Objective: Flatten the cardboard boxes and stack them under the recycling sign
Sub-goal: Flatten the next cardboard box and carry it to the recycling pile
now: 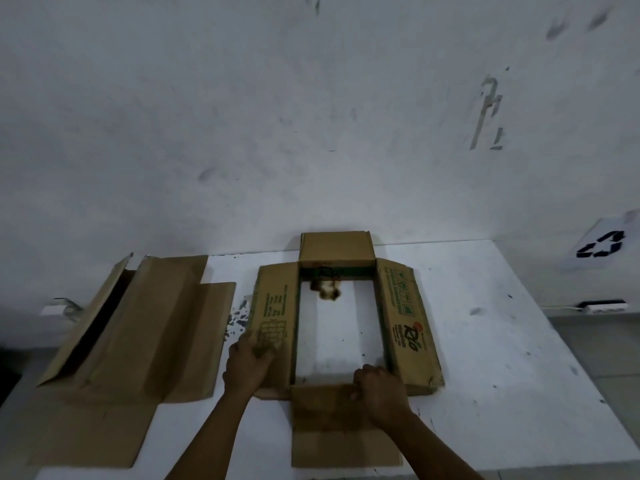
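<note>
Two boxes lie on the table (485, 323). The open box (405, 323) sits mid-table, bare tabletop to its right toward the sign (601, 244). A flattened box (145, 334) lies left of it. The left hand (249, 358) presses its left flap; the right hand (377, 389) curls over its near edge.

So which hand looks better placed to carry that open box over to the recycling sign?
Probably the right hand: it grips the open box at its near edge, on the side nearer the recycling sign. The left hand presses the far-side flap.
</note>
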